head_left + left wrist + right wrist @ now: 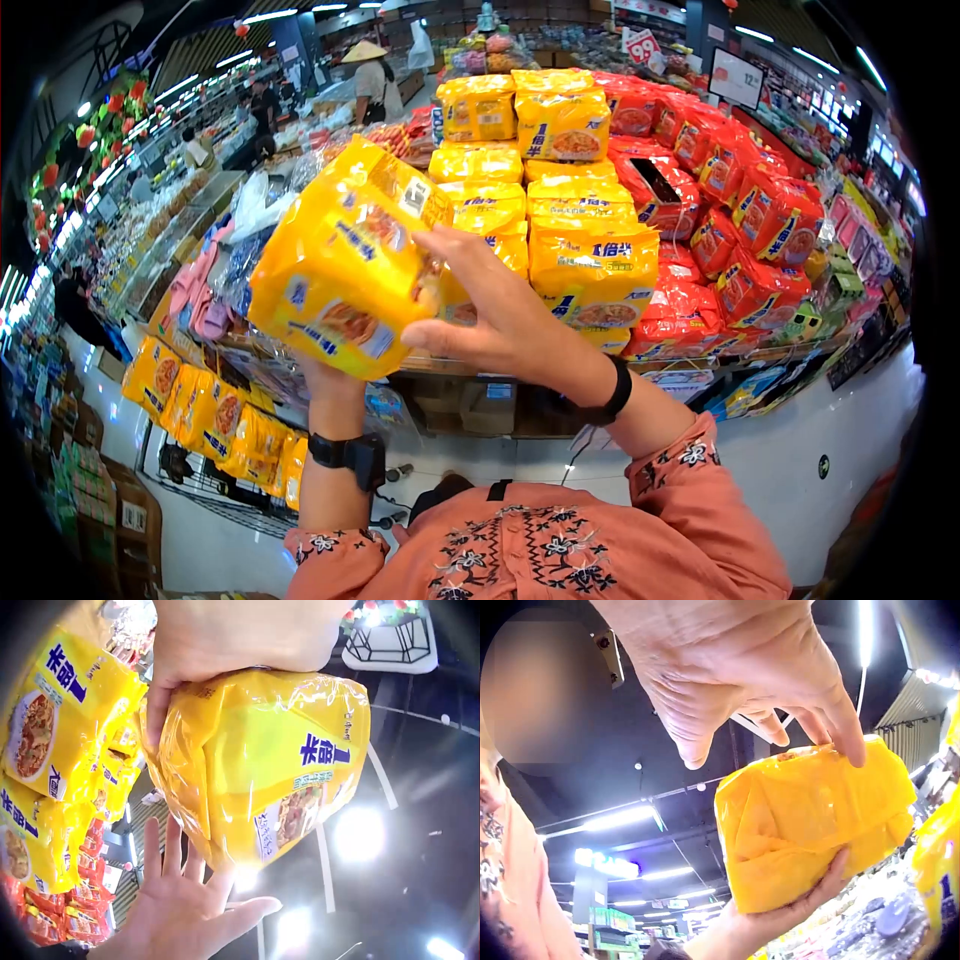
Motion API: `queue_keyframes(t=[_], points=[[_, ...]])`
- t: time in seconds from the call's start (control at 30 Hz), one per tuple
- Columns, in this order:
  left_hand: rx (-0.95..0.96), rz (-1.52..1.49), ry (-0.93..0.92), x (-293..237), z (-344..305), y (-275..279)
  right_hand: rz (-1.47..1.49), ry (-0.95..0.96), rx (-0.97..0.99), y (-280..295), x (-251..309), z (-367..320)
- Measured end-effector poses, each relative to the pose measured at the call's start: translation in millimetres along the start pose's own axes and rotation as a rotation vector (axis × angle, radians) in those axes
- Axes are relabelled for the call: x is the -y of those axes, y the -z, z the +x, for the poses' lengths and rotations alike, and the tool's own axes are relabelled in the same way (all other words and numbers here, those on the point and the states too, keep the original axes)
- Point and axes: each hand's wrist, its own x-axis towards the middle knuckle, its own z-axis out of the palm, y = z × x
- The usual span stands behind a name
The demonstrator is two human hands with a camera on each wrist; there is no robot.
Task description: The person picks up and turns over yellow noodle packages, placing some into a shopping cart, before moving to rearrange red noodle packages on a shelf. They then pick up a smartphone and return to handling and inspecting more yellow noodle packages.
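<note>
A yellow multipack of instant noodles (335, 265) is held up, tilted, left of the display stack. My left hand (247, 637) grips it from below, fingers wrapped along its underside; in the head view the pack hides most of that hand. Beside the pack is my right hand (490, 300), its fingertips on the edge and the thumb standing apart from the wrapper in the right wrist view. The left wrist view shows this right hand with palm spread and fingers extended. Similar yellow noodle packs (592, 265) are piled on the display just ahead.
Red noodle packs (765, 290) fill the right of the display, with a dark phone-like object (656, 182) lying on one. More yellow packs (210, 412) sit in a wire cart at lower left. A price sign (736, 78) rises behind; a person in a conical hat (374, 85) stands farther back.
</note>
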Motion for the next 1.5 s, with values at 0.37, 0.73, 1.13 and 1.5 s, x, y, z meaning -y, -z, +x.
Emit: queue_keyframes(t=[0.37, 0.73, 1.13, 1.5], points=[[0.207, 0.399, 0.033, 31, 98, 8, 0.357, -0.349, -0.049, 8, -91, 45], [0.33, 0.798, 0.303, 37, 157, 19, 0.545, -0.567, -0.015, 33, -138, 45], [0.421, 1.131, 0.199, 6, 228, 63, 0.216, -0.69, -0.131, 30, -118, 29], [0.717, 0.738, 0.565, 49, 312, 75, -0.183, -0.77, -0.425, 2, -64, 30]])
